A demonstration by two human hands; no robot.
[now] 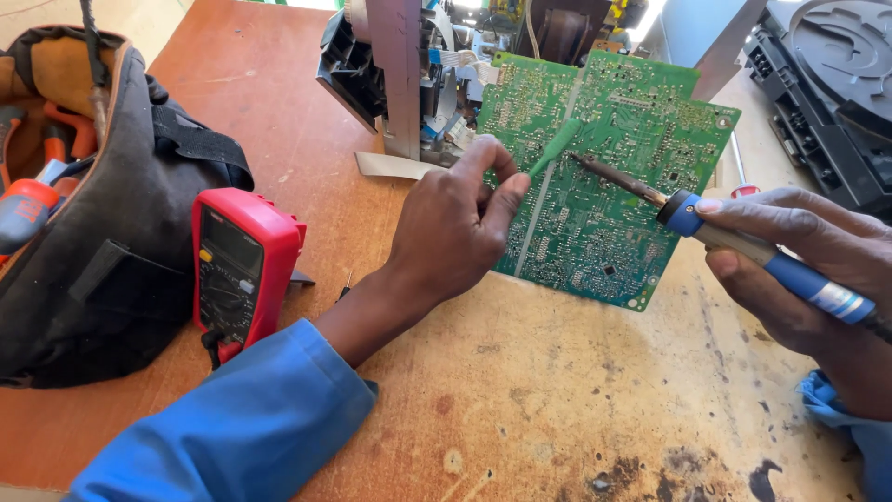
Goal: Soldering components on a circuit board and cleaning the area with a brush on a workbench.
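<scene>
Right now I am looking down on a worn brown workbench [557, 409], and the largest thing in play is the green circuit board [613, 186], which stands tilted up near the bench's far side with its solder face toward me and its lower corner on the wood. I judge it light, stiff and fragile: thin enough to crack if flexed, with fine joints across its face, so I would hold it by the bare edges and never press on the middle. At the left edge sits a dark tool bag [102, 242], open at the top, and in its mouth I can make out orange and red tool handles [37, 177]; what lies deeper is hidden. Leaning against the bag is a red multimeter [240, 270]. My left hand [455, 232] has its thumb and forefinger pinched together on a slim green rod [556, 147] whose far end rests against the board; the other fingers curl loosely. My right hand [799, 270] is wrapped around the blue grip of a soldering iron [688, 216], fingers closed firmly, with the dark metal tip laid on the board just beside the green rod. I take the iron to be light but hot at the tip, so only the blue handle is safe to grasp. Behind the board stands more opened grey equipment [400, 74].
</scene>
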